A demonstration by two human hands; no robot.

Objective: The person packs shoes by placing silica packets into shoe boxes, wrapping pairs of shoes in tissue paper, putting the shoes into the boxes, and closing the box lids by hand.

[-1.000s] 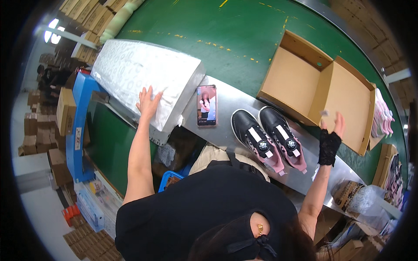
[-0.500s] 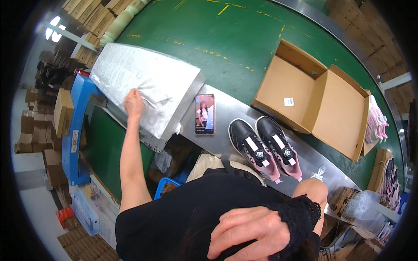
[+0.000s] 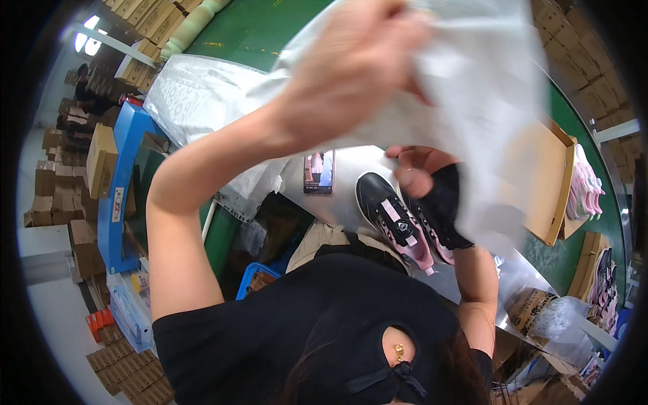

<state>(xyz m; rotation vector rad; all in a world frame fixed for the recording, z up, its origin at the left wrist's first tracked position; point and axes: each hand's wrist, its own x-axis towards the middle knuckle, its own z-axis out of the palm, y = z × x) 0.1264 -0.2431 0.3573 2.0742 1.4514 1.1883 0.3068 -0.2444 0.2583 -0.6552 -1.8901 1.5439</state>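
Observation:
My left hand (image 3: 358, 71), blurred by motion, is closed on a thin white sheet of paper (image 3: 493, 94) raised above the bench. The sheet fans out to the right and covers much of the open cardboard shoebox (image 3: 563, 169). Below it, my right hand (image 3: 418, 172), with a black lace cuff at the wrist, hovers over the shoes, its thumb and fingers apart. A pair of black and pink sneakers (image 3: 389, 216) with round dials stands on the metal bench edge. At the left lies a stack of white sheets (image 3: 196, 84). A phone (image 3: 318, 174) lies between stack and sneakers.
A blue machine frame (image 3: 120, 196) stands at the left beside the green belt (image 3: 256, 30). Pink and white shoes (image 3: 586, 179) sit beyond the shoebox at the right. A blue basket (image 3: 253, 278) is below the bench; stacked cartons (image 3: 131, 371) line the left.
My left hand has lifted a white sheet off the stack and swept it rightward over the bench. My right hand has moved from near my body up to the sneakers.

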